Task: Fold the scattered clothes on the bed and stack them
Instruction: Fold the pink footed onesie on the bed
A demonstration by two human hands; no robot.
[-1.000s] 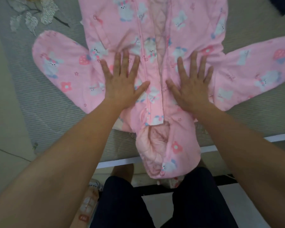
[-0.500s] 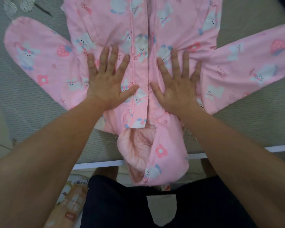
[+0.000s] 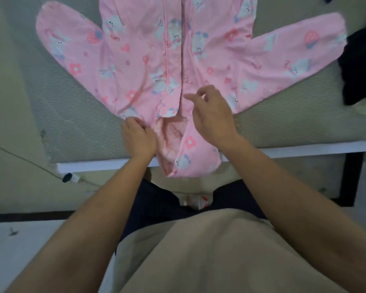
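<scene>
A pink printed jacket (image 3: 148, 60) lies front up on the bed (image 3: 51, 102), both sleeves spread out to the sides. Its hood (image 3: 190, 153) hangs over the near bed edge with the quilted lining showing. My left hand (image 3: 138, 137) is closed on the fabric where the left shoulder meets the hood. Over the right shoulder, by the front opening, my right hand (image 3: 212, 114) hovers with fingers loosely curled and nothing in them.
A dark garment (image 3: 359, 66) lies at the right side of the bed, touching the jacket's right sleeve end. The white bed frame edge (image 3: 304, 150) runs across below the jacket. A small bottle (image 3: 70, 178) lies on the floor at the left.
Both hands were flat on the jacket's chest. They have drawn back toward the collar; the left now pinches fabric at the hood, the right has lifted and curled.
</scene>
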